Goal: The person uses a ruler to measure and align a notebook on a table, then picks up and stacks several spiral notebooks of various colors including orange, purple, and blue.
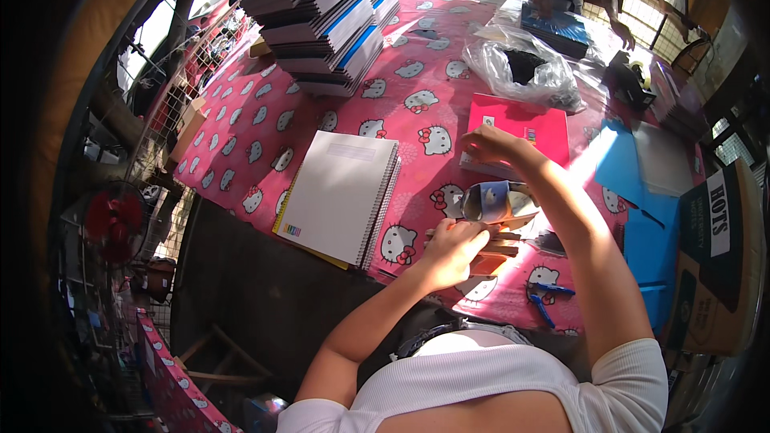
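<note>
My left hand (457, 253) is closed at the near edge of the table, against a small brown wooden-looking object (499, 250); what its fingers grip is hidden. My right hand (488, 144) reaches across to the left side of a bright red-pink notebook (525, 124), its fingers curled together over the cover's edge. Whether anything is pinched in them is too small to tell. Between my hands sits a rounded, shiny container-like item (493, 199) with a picture on it. Left of them lies a stack of spiral notebooks (337, 188) with a white top cover.
Tall notebook piles (321, 32) rise at the far left. A clear plastic bag (521, 72) lies behind the red-pink notebook. Blue sheets (622, 164) and a cardboard box (718, 265) line the right, with blue-handled scissors or pens (547, 301) near me. Across the table, another person handles blue notebooks (555, 26).
</note>
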Available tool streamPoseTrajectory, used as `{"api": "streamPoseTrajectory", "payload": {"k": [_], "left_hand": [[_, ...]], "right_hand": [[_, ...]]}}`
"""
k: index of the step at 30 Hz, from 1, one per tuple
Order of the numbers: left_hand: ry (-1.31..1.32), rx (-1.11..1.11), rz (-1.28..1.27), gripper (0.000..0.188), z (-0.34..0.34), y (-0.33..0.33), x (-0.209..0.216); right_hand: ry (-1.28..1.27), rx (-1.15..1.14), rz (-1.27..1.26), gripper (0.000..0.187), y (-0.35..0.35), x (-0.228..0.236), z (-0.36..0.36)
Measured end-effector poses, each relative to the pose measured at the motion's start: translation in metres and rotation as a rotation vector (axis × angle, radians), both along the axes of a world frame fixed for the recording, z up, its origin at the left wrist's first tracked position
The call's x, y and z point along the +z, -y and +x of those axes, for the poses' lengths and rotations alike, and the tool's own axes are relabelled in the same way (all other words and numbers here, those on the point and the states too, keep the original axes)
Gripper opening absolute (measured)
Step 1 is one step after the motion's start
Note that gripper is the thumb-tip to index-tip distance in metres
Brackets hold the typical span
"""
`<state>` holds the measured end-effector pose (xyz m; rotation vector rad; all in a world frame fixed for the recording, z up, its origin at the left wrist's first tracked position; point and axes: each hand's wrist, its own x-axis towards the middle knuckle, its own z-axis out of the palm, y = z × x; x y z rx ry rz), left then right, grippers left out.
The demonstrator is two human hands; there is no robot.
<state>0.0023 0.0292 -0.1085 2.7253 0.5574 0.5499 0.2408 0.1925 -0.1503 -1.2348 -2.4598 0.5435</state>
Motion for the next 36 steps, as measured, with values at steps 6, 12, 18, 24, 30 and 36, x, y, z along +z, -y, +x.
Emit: {"api": "streamPoseTrajectory", "payload": {"k": [6,12,18,24,30,36], "left_hand": [[0.018,0.014,-0.006,0.047,-0.002,0.001,-0.004],[0.013,0.012,-0.018,0.047,0.000,0.002,0.002],[-0.016,0.016,-0.017,0.047,-0.002,0.001,0.003],[-0.047,0.030,-0.034,0.048,-0.002,0.001,-0.003],[-0.057,0.034,-0.065,0.049,-0.002,0.002,-0.001],[0.170,0.122,-0.423,0.043,0.005,-0.008,0.004]], "right_hand": [[-0.034,0.069,-0.049,0.018,-0.002,0.014,0.002],[0.047,0.047,-0.082,0.021,-0.005,0.013,0.003],[0.149,0.032,-0.165,0.034,-0.007,0.025,0.000],[0.147,0.036,-0.200,0.037,-0.010,0.022,0.001],[0.075,0.012,-0.127,0.032,-0.007,0.011,0.003],[0.051,0.020,-0.068,0.025,-0.005,0.011,0.002]]}}
